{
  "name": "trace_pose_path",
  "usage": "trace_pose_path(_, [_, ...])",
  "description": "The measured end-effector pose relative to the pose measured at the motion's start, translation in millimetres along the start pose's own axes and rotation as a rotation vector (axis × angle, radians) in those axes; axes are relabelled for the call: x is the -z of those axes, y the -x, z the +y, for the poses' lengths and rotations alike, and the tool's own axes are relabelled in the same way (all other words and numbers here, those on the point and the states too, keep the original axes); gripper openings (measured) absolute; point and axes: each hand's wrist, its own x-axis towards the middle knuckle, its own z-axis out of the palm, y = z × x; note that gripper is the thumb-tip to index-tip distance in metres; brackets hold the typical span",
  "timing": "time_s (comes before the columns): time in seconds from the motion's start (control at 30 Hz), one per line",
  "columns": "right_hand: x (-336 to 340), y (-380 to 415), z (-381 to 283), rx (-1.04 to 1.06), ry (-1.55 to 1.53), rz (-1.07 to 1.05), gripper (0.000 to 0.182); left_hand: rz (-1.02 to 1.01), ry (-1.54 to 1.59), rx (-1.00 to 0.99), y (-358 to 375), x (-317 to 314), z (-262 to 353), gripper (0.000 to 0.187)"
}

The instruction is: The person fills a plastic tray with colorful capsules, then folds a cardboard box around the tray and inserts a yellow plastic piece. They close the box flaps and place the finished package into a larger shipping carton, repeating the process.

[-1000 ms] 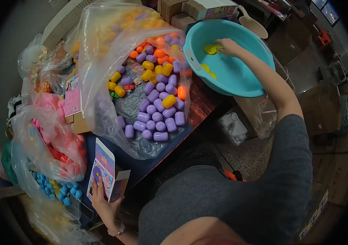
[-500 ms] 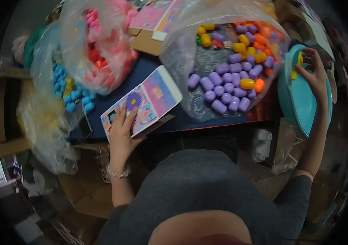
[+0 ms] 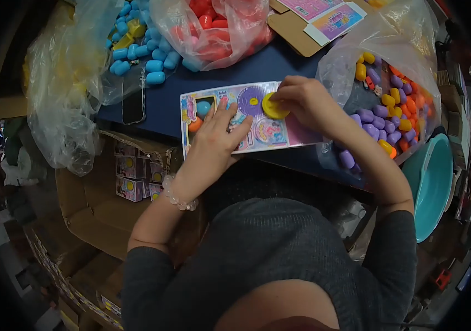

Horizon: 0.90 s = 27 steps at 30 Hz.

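The right hand pinched a yellow disc between thumb and fingertips, over the printed face of a flat box; whether the disc touched the card could not be told. The box lay under the grip on a dark blue table, reaching mostly to its left. Just left of the pinched disc, a purple wheel with a yellow centre showed on the box face. Farther left of the grip, the left hand lay on the same box, its fingers spread over the print and a bead bracelet around the wrist. Past those fingers, near the box's left end, a blue ball and an orange ball showed in a window. A phone lay well left of the grip, with blue capsules beyond it. Ahead of the grip stood a clear bag of red pieces, and ahead to its right lay cardboard packaging. Right of the grip, purple capsules lay among yellow and orange ones at an open plastic bag; farther right stood a turquoise basin. Below and left of the grip, small boxes sat inside a large carton.
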Motion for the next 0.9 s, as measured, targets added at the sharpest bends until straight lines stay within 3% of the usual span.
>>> trace_pose_path(0.1, [20,-33,-1,-0.154,0.142,-0.187,0.013,-0.149,0.082,-0.017,-25,34,-18,0.074])
trace_pose_path(0.27, [22,-93,33,-0.021,0.027,-0.36,0.016,-0.293,0.165,-0.183,-79,57,-57,0.075])
trace_pose_path(0.33, [14,-101,35,-0.034,0.065,-0.346,0.016,-0.241,0.202,-0.261,-88,55,-67,0.07])
trace_pose_path(0.47, [9,-103,34,-0.068,0.135,-0.345,0.016,-0.332,0.246,-0.176,-98,58,-71,0.07])
trace_pose_path(0.77, [4,-96,14,-0.14,0.241,-0.382,0.015,-0.288,0.262,-0.195,-92,56,-69,0.066])
trace_pose_path(0.83, [4,-92,6,-0.152,0.268,-0.389,0.015,-0.255,0.189,-0.148,-78,59,-52,0.065])
trace_pose_path(0.87, [5,-91,3,-0.157,0.282,-0.391,0.015,-0.358,0.145,-0.016,-67,59,-38,0.067])
trace_pose_path(0.9, [-3,-75,0,-0.06,0.338,-0.287,0.016,-0.253,0.077,-0.07,-50,44,-29,0.067])
